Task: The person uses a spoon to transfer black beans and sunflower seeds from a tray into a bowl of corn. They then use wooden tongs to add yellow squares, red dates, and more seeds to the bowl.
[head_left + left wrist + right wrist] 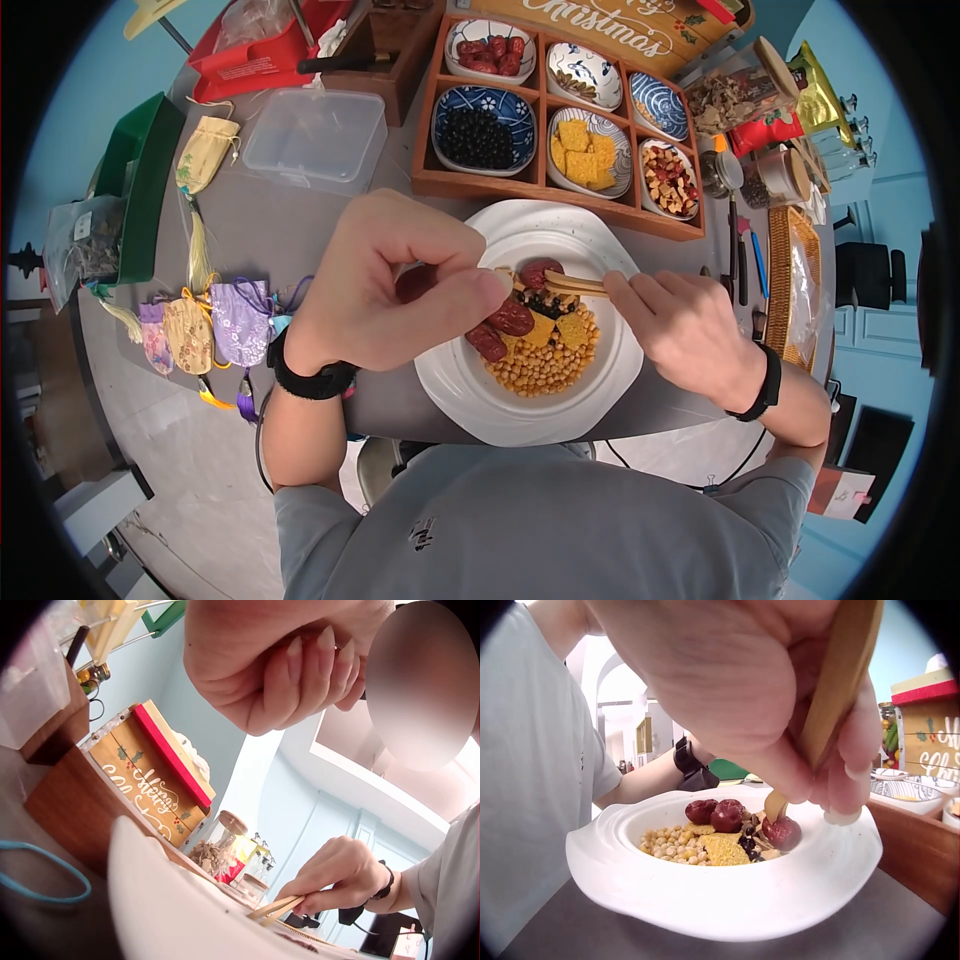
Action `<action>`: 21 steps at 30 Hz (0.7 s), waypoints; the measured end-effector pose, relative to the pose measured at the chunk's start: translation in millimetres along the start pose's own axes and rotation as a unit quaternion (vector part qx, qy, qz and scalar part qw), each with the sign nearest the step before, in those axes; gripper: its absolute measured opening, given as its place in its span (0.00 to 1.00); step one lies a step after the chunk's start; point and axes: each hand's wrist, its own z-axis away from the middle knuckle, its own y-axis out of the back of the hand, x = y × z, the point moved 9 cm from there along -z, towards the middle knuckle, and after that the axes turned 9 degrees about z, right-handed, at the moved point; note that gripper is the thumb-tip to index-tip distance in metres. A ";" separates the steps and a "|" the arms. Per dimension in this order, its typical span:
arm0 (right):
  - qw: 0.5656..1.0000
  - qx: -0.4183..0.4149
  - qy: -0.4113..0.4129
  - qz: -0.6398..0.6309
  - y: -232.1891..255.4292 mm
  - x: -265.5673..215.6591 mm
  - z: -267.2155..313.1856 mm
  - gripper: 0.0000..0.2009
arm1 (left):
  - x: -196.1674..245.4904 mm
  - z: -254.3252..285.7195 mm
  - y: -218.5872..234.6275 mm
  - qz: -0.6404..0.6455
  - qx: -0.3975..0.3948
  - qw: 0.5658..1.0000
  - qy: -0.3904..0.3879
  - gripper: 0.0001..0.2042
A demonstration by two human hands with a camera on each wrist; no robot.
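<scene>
My right hand (690, 325) holds wooden tongs (577, 284), their tips at a red date (541, 271) on the far side of a white bowl (455, 395). In the right wrist view a tong tip rests on that wrinkled date (781, 834). My left hand (395, 285) hangs over the bowl's left side with fingers curled, and a dark red date (415, 282) shows inside its curl. Two more dates (512, 318) lie in the bowl with chickpeas (540, 368), yellow crumbly pieces (572, 329) and black beans. Curled fingers (319, 671) hide the palm in the left wrist view.
Behind the bowl, a wooden compartment box (560, 205) bears small dishes of red dates, black beans (474, 138), yellow pieces and dried fruit bits. Jars (745, 90) stand at the right back. A clear plastic box (315, 135) and drawstring pouches (240, 320) lie on the left.
</scene>
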 end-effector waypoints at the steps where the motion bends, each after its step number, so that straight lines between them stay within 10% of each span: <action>1: 1.000 0.004 -0.001 -0.002 -0.3 -0.1 0.4 0.20 | -0.2 0.3 0.4 -0.001 0.000 1.000 0.000 0.20; 21: 0.982 -0.042 -0.100 -0.153 4.7 18.6 7.5 0.17 | -1.5 0.4 0.6 -0.001 0.000 1.000 -0.002 0.20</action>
